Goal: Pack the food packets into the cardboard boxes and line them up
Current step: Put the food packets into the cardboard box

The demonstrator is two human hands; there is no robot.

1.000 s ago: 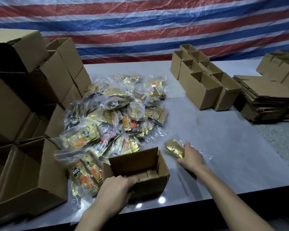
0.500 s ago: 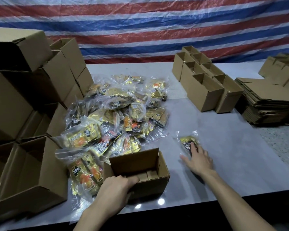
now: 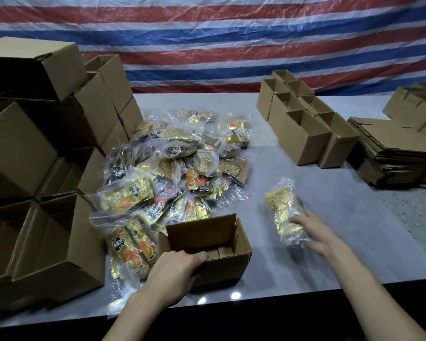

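Note:
An open small cardboard box (image 3: 221, 232) stands near the table's front edge with nothing visible inside. My left hand (image 3: 175, 271) grips its near wall, fingers curled over the rim. To its right, a clear bag of gold food packets (image 3: 284, 212) is lifted at an angle over the table. My right hand (image 3: 312, 232) holds this bag by its lower end. A heap of similar food packets (image 3: 177, 166) lies behind and left of the box.
Stacked open cardboard boxes (image 3: 47, 242) fill the left side. A two-row line of small open boxes (image 3: 303, 134) stands at the back right, beside a pile of flat cardboard (image 3: 391, 158). A striped tarp (image 3: 231, 40) hangs behind the grey table (image 3: 305, 267).
My right hand slid right across the table onto a packet bag, then took hold of it and raised it. My left hand has stayed on the box.

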